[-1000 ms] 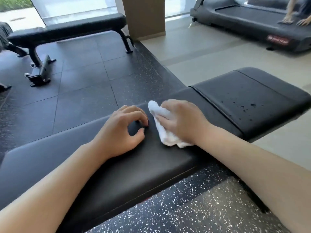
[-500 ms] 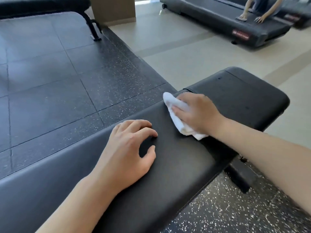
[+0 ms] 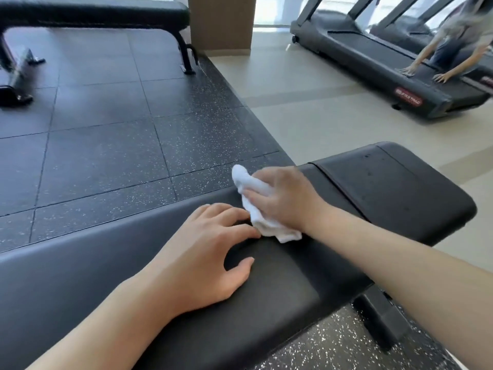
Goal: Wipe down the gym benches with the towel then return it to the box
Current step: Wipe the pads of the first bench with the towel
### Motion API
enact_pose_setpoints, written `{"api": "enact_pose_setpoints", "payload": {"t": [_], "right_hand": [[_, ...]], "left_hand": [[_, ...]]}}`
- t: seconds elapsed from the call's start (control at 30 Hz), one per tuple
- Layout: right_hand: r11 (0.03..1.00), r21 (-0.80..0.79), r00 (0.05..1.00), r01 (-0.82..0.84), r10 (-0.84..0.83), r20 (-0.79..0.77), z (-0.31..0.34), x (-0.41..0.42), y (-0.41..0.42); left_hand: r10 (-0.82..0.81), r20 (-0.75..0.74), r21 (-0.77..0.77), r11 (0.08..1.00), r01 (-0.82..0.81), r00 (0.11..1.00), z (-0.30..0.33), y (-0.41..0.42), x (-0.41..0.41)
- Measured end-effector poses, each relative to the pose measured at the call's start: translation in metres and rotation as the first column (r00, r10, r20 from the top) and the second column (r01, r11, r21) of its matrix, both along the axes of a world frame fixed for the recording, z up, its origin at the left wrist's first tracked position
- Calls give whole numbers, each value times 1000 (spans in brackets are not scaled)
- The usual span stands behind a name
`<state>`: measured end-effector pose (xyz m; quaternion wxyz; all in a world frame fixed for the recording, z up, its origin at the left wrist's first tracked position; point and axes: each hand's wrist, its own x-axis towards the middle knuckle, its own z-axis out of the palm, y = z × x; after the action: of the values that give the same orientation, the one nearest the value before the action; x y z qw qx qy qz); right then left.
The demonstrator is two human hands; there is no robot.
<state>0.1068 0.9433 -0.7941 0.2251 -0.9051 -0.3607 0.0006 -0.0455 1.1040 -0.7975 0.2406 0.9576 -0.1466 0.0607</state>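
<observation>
**Two hands on the table, towel under the right**

Two hands lie on the black padded table (image 3: 293, 284). The right hand (image 3: 285, 198) presses a bunched white towel (image 3: 256, 206) onto the pad near its far edge, fingers curled over the cloth. The left hand (image 3: 202, 252) rests just beside it, fingers spread and relaxed, its fingertips touching the towel; it holds nothing. A seam splits the table; small droplets dot the far pad. Behind, a second bench (image 3: 93, 12) stands on the speckled rubber floor (image 3: 106, 145), next to a tan pillar (image 3: 221, 22). To the right, a treadmill (image 3: 378, 62) carries a red label, too blurred to read; another person (image 3: 453, 44) leans on its belt with both hands.
</observation>
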Motion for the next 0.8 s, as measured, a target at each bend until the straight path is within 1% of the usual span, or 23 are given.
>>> {"api": "enact_pose_setpoints", "payload": {"t": [0.07, 0.1, 0.13, 0.17, 0.23, 0.3, 0.37, 0.4, 0.47, 0.5, 0.57, 0.63, 0.7, 0.8], "right_hand": [[993, 62, 992, -105, 108, -60, -2, -20, -29], [991, 75, 990, -110, 116, -82, -1, -16, -46], [995, 75, 993, -67, 74, -92, 1, -6, -61], [998, 69, 996, 9, -2, -91, 3, 8, -73], [986, 59, 987, 156, -153, -48, 5, 40, -79], [974, 8, 973, 226, -226, 36, -2, 68, -63], [964, -83, 962, 254, -243, 123, -12, 83, -30], [963, -120, 962, 243, -224, 153, -14, 84, -11], [974, -139, 973, 181, -157, 170, -16, 71, 20], [982, -122, 978, 144, -122, 166, -15, 58, 27], [998, -21, 990, 65, -62, 125, -14, 26, 21], [996, 81, 998, -23, 18, 65, -13, -12, -9], [988, 131, 996, -84, 80, 38, -12, -50, -54], [984, 113, 991, -136, 134, 24, -11, -80, -127]], "left_hand": [[-29, 6, -7, 1000, 29, 1000, -1, -8, -5], [-29, 15, -13, 999, 30, 999, -2, -10, -7], [-24, 25, -17, 1000, 25, 999, -3, -11, -8], [-13, 33, -22, 1000, 14, 999, -4, -10, -7], [19, 43, -37, 999, -17, 999, -6, -6, -6], [40, 42, -49, 998, -38, 998, -5, -1, -3], [52, 43, -45, 998, -50, 998, -6, 4, 0], [62, 48, -35, 998, -60, 997, -6, 6, 1], [88, 52, -25, 996, -87, 995, -7, 8, 1], [98, 59, -23, 995, -97, 993, -8, 8, 0], [124, 79, -28, 992, -122, 989, -10, 5, 0], [190, 92, -60, 981, -185, 977, -11, 5, 0], [237, 97, -82, 970, -230, 967, -10, 4, 1], [147, 77, -44, 989, -144, 986, -11, -4, -1]]}}
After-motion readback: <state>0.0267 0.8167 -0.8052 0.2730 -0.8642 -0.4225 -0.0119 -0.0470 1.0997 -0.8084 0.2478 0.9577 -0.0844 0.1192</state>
